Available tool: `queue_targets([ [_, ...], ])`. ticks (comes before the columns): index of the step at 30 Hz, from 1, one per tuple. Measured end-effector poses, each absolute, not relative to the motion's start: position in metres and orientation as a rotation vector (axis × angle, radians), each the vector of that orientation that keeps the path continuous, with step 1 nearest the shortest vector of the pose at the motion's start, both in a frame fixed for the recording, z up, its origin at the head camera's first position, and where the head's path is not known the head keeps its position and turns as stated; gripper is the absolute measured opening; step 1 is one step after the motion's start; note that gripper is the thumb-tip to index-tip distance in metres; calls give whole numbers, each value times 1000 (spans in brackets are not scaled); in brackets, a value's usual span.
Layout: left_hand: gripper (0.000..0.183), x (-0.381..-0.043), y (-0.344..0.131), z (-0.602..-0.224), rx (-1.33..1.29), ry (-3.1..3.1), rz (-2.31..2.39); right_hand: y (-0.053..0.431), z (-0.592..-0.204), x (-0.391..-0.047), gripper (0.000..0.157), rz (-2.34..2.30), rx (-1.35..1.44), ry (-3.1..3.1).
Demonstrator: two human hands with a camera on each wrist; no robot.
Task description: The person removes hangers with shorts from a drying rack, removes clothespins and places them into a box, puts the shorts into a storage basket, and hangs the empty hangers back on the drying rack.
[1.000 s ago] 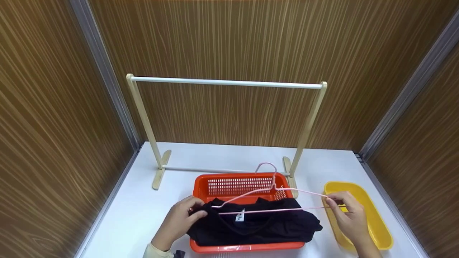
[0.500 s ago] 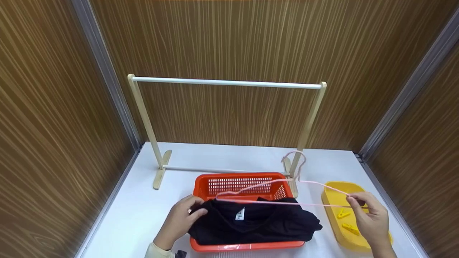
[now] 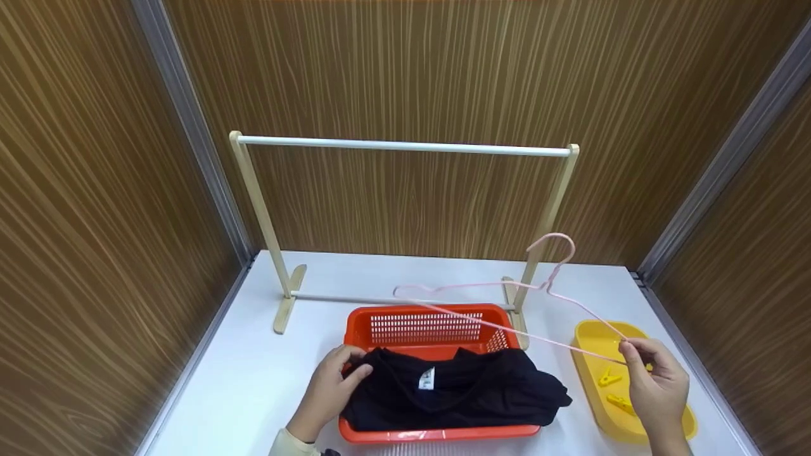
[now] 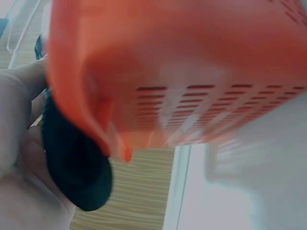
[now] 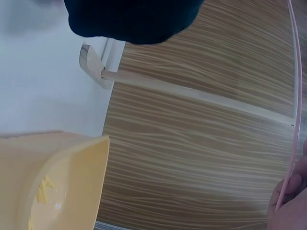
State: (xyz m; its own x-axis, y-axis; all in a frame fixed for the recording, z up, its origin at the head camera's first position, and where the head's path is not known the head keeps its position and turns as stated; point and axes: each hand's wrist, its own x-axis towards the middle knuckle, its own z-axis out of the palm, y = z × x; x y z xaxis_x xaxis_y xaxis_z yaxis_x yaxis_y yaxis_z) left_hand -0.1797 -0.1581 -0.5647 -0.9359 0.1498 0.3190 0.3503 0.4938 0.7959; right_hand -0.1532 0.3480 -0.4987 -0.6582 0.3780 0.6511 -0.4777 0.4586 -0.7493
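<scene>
In the head view a black T-shirt (image 3: 481, 399) with a white neck label (image 3: 426, 379) lies folded across the front of a red basket (image 3: 366, 329). My left hand (image 3: 331, 387) pinches the shirt's left shoulder between thumb and fingers, beside the basket's left rim. The left wrist view has dark cloth (image 4: 79, 167) against that hand, partly hidden by the basket wall. Raised above the basket, a pink clothes hanger (image 3: 546, 286) tilts with its hook up. Its right corner is pinched by my right hand (image 3: 660, 383), over the yellow tray; its left end is clear of the shirt.
A clothes rack with a white top rail (image 3: 405, 145) and wooden legs stands behind the basket. To the right, a yellow tray (image 3: 586, 380) holds yellow clothes pegs (image 3: 621, 403). Wood-patterned walls (image 3: 405, 76) enclose the white table (image 3: 253, 354) at the back and both sides.
My right hand has moved right with the hanger, whose left end rose away from the shirt's neck while its hook went up and right. My left hand stays at the shirt's shoulder.
</scene>
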Motion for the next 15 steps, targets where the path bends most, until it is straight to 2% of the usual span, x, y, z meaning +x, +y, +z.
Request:
queue_targets([
  [10,18,-183,-150,-574,-388,-2520,-1460,332,-506,-157,11,1240,-53,-1856],
  [15,21,-184,-148,-572,-327,-2473,-1466,327,-510,-160,9,1256,-29,-1823],
])
